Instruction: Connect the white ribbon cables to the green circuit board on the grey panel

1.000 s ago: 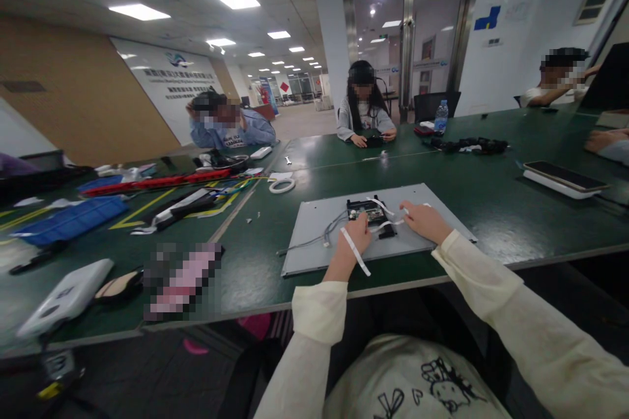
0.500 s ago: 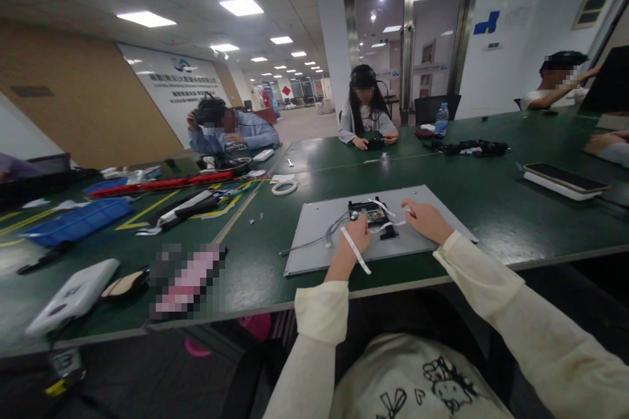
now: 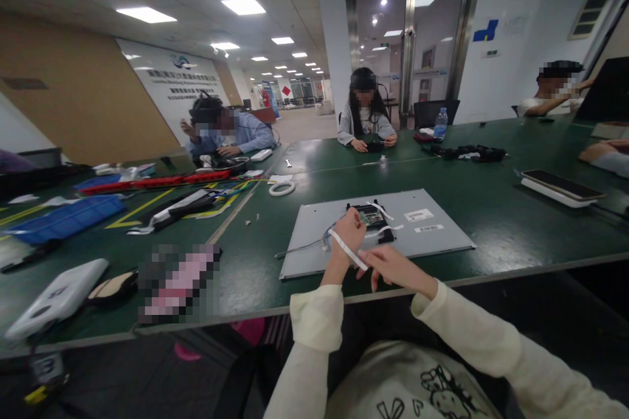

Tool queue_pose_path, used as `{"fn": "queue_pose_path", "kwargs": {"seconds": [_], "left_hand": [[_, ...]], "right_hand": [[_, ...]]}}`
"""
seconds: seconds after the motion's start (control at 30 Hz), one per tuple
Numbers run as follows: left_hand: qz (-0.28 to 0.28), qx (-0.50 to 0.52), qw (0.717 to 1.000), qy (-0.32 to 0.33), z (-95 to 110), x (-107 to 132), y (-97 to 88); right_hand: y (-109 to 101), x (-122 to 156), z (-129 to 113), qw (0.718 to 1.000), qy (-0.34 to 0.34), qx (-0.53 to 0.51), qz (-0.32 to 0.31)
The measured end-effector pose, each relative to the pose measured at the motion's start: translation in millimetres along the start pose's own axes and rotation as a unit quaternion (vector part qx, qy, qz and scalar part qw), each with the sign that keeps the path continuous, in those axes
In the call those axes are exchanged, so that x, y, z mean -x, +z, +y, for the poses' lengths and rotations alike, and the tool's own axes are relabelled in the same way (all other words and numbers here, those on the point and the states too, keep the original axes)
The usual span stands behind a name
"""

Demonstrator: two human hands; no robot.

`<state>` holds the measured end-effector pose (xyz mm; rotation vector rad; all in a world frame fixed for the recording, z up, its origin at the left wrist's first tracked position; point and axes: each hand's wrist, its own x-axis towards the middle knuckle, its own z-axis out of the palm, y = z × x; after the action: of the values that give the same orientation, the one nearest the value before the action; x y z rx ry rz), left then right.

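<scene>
A flat grey panel (image 3: 427, 237) lies on the table before me, with a black bracket holding a green circuit board (image 3: 369, 217) and thin grey cables (image 3: 314, 247) on it. My left hand (image 3: 350, 229) is closed over the panel's left part, beside the board; what its fingers hold is hidden. A strip of white tape (image 3: 343, 244) lies across the back of that hand. My right hand (image 3: 393, 265) reaches across the panel's near edge, thumb and forefinger at the strip's free end. More white tape strips (image 3: 388, 230) stick out around the bracket.
A tape roll (image 3: 282, 188) sits beyond the panel's left corner. To the left are a blue tray (image 3: 69, 217), a white device (image 3: 59, 299) and a pink blurred item (image 3: 184, 281). A phone on a white box (image 3: 563, 188) lies right. Co-workers sit around the table.
My right hand has moved left and toward me, from the board's right side to the tape on my left hand. Labels on the panel now show. My left hand has stayed near the board.
</scene>
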<state>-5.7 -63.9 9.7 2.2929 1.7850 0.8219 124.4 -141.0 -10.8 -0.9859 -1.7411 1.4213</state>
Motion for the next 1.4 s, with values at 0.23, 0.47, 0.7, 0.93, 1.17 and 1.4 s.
{"fn": "queue_pose_path", "kwargs": {"seconds": [0.23, 0.47, 0.7, 0.93, 1.17, 1.4], "left_hand": [[0.023, -0.016, 0.999, -0.028, -10.2, -6.8, -10.2], [0.148, 0.03, 0.981, -0.123, -68.8, -7.9, -48.0], [0.235, 0.014, 0.961, -0.142, -79.2, 2.1, -56.7], [0.108, 0.001, 0.994, 0.006, -79.9, -0.3, -43.8], [-0.001, 0.0, 1.0, 0.002, -81.2, -0.2, -36.4], [-0.054, 0.034, 0.998, -0.007, -77.9, 1.9, -39.1]], "right_hand": [[12.3, -4.2, -2.0, 0.999, -0.016, -0.039, -0.006], [7.5, -26.6, -26.7, 0.997, -0.025, -0.067, 0.007], [12.9, -88.5, -31.7, 0.985, 0.105, -0.14, 0.006], [3.9, -104.6, -3.1, 0.889, 0.231, -0.384, -0.099], [-3.6, -100.2, -5.3, 0.789, 0.287, -0.502, -0.206], [1.4, -101.5, -5.4, 0.767, 0.297, -0.528, -0.211]]}}
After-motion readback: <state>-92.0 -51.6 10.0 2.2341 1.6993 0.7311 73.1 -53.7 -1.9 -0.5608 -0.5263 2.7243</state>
